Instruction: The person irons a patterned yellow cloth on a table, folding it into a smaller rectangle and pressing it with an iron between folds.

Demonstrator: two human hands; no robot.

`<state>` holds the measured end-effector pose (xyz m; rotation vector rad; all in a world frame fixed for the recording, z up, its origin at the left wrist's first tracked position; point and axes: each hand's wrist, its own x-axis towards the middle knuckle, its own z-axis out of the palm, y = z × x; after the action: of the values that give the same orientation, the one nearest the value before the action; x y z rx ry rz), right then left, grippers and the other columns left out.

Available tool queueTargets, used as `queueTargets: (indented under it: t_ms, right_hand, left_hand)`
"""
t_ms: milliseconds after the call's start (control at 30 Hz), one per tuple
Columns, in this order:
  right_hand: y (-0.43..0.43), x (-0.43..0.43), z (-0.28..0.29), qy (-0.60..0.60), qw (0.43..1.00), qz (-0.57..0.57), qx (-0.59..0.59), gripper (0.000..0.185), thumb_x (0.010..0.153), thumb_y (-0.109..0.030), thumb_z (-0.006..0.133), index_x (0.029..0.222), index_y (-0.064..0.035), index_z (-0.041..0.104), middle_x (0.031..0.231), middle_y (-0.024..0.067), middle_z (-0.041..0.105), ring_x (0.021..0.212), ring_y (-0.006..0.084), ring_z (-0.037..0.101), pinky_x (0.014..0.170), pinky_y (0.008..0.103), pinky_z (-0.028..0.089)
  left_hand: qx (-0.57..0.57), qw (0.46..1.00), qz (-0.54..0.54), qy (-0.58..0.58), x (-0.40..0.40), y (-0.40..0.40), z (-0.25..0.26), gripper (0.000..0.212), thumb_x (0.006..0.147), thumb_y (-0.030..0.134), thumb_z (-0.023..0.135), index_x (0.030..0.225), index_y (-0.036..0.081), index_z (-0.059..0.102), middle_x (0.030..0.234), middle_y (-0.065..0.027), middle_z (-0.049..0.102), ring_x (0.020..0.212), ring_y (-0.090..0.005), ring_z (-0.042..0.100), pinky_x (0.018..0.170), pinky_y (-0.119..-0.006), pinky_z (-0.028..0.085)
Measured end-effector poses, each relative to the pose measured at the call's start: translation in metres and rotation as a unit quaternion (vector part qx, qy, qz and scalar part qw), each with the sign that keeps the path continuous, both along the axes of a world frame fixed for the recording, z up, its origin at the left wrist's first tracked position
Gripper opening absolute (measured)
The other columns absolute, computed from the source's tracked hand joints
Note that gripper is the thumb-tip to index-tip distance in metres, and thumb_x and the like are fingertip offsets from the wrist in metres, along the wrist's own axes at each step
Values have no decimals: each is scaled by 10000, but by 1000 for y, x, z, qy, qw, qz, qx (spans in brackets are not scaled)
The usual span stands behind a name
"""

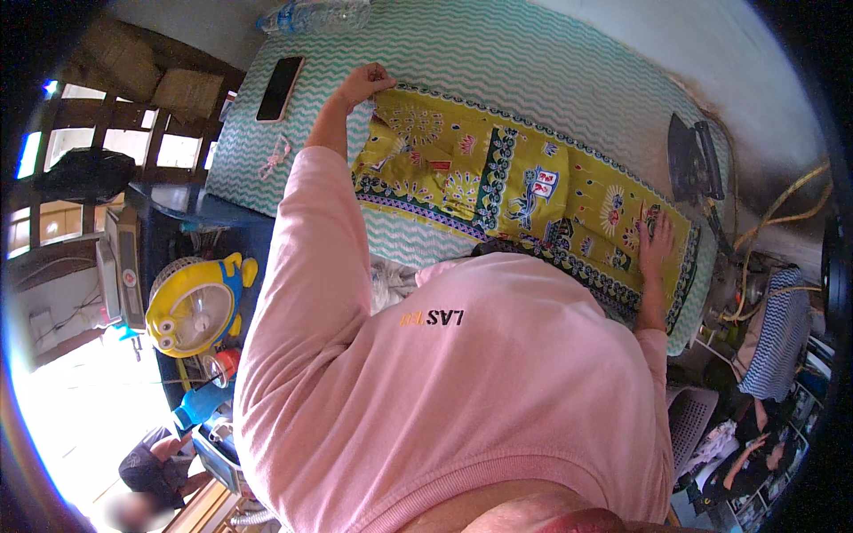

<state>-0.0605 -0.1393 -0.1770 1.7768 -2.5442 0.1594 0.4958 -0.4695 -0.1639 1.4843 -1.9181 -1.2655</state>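
A yellow printed cloth [453, 153] with dark green patterned borders lies folded in a long strip across a table covered by a teal-and-white zigzag cloth [533, 60]. At its far left corner, my left hand [366, 85] pinches the edge between thumb and fingers. My right hand [657, 241] rests palm down on the right end of the strip, fingers extended. Creases run across the left part of the yellow cloth. Part of its near edge is hidden behind my pink shirt [466, 373]. Just beyond my right hand, a dark clothes iron [690, 160] stands by the wall.
A phone [280, 88], a clear plastic bottle [316, 16] and a pink string [273, 158] lie at the table's left. The iron's cord [766, 226] runs along the right. A yellow character-shaped fan [193, 313] stands left. People [153, 463] are at lower left and lower right.
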Motion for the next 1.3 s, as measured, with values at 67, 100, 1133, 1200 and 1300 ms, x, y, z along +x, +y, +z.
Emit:
queueTargets:
  t_ms: [67, 100, 1133, 1200, 1300]
  right_hand:
    - [13, -16, 1, 11, 1000, -25, 6, 592, 844, -484, 343, 1317, -143, 240, 1354, 80, 248, 1236, 272, 240, 1001, 440, 153]
    - [20, -28, 3, 12, 1000, -26, 7, 592, 844, -484, 343, 1317, -143, 240, 1354, 80, 248, 1236, 272, 240, 1001, 440, 153]
    - [-111, 246, 55, -396, 868, 299, 26, 490, 757, -357, 578, 1114, -42, 463, 980, 172, 523, 866, 288, 542, 742, 387, 445]
    - [-110, 270, 62, -211, 916, 340, 36, 607, 700, -412, 615, 1147, -48, 426, 994, 187, 504, 890, 309, 530, 725, 394, 454]
    - [-115, 285, 52, -121, 932, 338, 40, 668, 655, -461, 625, 1138, -52, 412, 1003, 189, 459, 907, 310, 505, 690, 392, 456]
  left_hand:
    - [71, 997, 7, -26, 1, 1, 8, 323, 740, 340, 630, 827, 39, 552, 724, -24, 539, 669, -113, 485, 584, -257, 392]
    - [72, 997, 5, -25, 2, -2, 12, 323, 740, 340, 630, 827, 39, 552, 724, -24, 539, 669, -113, 485, 584, -257, 392]
    - [-384, 863, -97, -315, -87, 112, -21, 510, 879, 401, 275, 1327, 167, 200, 1377, -29, 191, 1271, -219, 160, 1004, -479, 141]
    - [-393, 858, -92, -319, -87, 112, -24, 494, 882, 386, 277, 1321, 166, 221, 1372, -31, 207, 1267, -221, 176, 1002, -475, 150]
    - [-395, 856, -84, -323, -86, 113, -25, 490, 883, 383, 272, 1321, 169, 221, 1370, -32, 213, 1265, -217, 182, 1005, -472, 138]
